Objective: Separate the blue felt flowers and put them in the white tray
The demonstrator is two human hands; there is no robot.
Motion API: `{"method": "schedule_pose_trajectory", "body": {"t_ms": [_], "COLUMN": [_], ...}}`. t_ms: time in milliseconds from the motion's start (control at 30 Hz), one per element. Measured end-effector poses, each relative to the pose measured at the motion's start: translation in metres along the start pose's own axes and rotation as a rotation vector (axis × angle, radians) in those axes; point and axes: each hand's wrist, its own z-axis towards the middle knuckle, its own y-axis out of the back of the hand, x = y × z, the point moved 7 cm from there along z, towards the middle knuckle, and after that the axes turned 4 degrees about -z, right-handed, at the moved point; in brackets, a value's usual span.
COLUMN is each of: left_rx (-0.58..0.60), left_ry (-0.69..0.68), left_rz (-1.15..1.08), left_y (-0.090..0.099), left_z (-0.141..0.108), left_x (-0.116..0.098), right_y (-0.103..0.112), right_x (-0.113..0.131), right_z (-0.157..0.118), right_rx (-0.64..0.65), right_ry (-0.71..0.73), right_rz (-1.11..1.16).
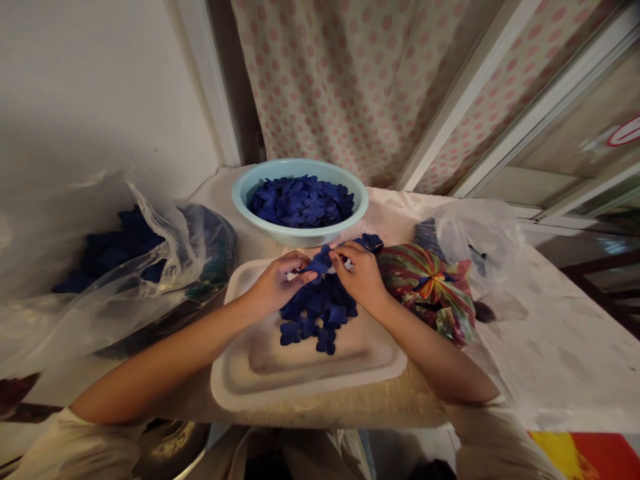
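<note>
Between both hands, over a white tray (235, 393), is a dark blue flower-shaped piece (320, 261), thin like fabric. My left hand (285, 280) pinches its left side between thumb and fingers. On the other side, my right hand (361, 272) has its thumb and forefinger closed on the upper edge of the same piece. Below them a loose heap of similar blue flower pieces (320, 310) lies in the tray. Past the hands stands a light blue basin (300, 235) filled with more blue flower pieces (303, 200). A few others (370, 243) rest just beyond my right hand.
Left of the tray, a clear plastic bag (175, 247) holds dark blue pieces. On the right are a knotted striped bag (430, 287) and another clear plastic bag (480, 233). Behind the table (565, 333) hang a dotted curtain (340, 87) and a framed glass panel (565, 153).
</note>
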Motion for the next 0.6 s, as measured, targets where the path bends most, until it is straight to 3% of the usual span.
{"method": "schedule_pose_trajectory", "body": {"t_ms": [267,600], "left_rx": [-0.002,-0.007], "left_ry": [0.016,0.006], "left_rz": [0.043,0.034], "left_y": [-0.001,-0.001], "left_z": [-0.001,-0.001], "left_x": [0.004,0.0], "right_y": [-0.006,-0.011], "right_x": [0.018,0.023], "right_z": [-0.002,-0.001], "right_rx": [0.146,0.213], "right_ry": [0.14,0.2], "right_rz": [0.246,0.169]}}
